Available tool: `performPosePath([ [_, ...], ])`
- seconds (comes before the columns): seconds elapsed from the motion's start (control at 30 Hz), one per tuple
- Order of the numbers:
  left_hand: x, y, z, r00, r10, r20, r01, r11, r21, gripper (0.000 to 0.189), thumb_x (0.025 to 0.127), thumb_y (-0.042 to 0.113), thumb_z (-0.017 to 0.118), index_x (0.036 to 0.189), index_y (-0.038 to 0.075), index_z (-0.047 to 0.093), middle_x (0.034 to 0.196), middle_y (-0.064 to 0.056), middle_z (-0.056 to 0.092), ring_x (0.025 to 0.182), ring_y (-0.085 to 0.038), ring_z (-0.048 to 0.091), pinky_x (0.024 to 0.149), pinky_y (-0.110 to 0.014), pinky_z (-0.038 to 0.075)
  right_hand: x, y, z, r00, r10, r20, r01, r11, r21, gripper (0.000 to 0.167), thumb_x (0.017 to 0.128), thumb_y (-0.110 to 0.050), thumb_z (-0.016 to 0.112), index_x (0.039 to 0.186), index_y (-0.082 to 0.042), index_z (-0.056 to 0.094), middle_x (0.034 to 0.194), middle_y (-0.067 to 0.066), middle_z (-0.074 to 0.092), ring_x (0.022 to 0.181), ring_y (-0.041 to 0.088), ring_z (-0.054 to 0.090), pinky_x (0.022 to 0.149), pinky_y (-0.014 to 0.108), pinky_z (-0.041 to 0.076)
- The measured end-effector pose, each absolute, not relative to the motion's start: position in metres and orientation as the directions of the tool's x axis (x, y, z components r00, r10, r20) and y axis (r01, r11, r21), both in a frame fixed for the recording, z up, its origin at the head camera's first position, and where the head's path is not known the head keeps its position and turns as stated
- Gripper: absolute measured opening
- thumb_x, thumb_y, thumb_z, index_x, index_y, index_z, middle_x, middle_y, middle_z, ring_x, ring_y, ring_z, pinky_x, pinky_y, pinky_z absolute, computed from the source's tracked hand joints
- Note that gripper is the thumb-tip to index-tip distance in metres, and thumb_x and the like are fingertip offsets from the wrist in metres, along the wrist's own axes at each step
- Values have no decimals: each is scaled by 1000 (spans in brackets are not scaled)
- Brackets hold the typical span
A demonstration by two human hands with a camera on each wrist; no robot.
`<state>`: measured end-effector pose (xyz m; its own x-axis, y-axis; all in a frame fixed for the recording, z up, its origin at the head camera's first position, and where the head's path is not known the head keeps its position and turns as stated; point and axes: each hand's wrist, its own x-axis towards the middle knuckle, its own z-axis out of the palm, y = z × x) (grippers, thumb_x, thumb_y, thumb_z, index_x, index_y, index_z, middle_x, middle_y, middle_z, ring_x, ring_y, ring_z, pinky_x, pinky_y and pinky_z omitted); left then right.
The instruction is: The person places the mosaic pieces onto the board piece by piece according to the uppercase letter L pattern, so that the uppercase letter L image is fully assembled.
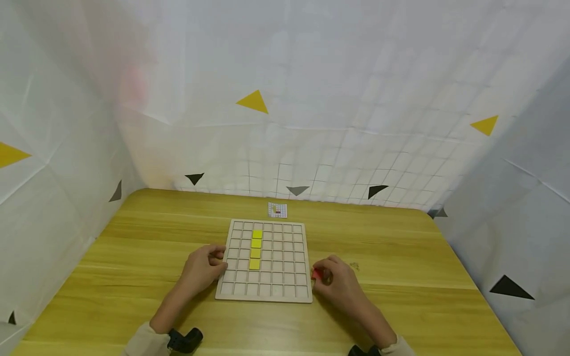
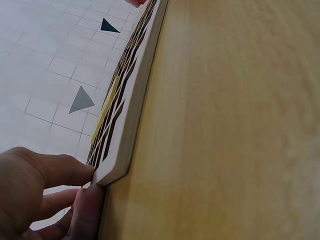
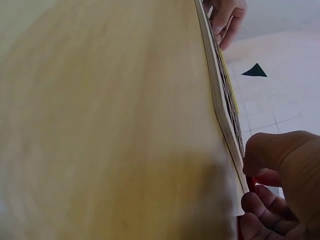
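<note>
A square wooden grid board (image 1: 264, 300) lies on the table, with a column of several yellow square tiles (image 1: 256, 253) in its cells. At the board's left edge is my left hand (image 1: 201, 265), its thumb and bent fingers holding the rim; the left wrist view shows the thumb tip (image 2: 86, 173) against the board's corner. My right hand (image 1: 342, 284) is beside the board's right edge, pinching a red tile (image 1: 317, 274) between thumb and fingers. In the right wrist view, more red (image 3: 240, 229) shows under the lower fingers, mostly hidden.
Behind the board a small printed card (image 1: 277, 210) with a grid and coloured cells lies on the wooden table (image 1: 401, 247). White sheets (image 1: 311, 74) with yellow, black and grey triangles enclose the table's back and sides. Dark wrist straps (image 1: 184, 340) sit below the hands.
</note>
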<state>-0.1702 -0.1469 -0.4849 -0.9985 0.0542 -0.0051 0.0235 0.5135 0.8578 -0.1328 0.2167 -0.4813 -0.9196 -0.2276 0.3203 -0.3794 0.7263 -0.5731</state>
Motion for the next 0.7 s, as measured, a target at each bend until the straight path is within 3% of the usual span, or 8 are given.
performPosePath([
  [0.33,-169,-148,-486,-998,60,-3,29,513,858,42,84,5,75,124,-1,66,100,-5,64,84,-16,65,67,-28,53,-133,214,-474,-927,-226,298,-365,726,-583,30,72,0,76,101,-10,74,92,-5,59,74,15,56,61,23,47],
  [0.7,-170,-148,-488,-998,59,5,33,496,868,41,84,3,75,124,-1,66,99,-6,64,84,-16,65,64,-27,53,-136,201,-467,-893,-276,356,-439,708,-553,25,75,-1,80,99,-8,75,90,-3,59,71,15,56,59,23,46],
])
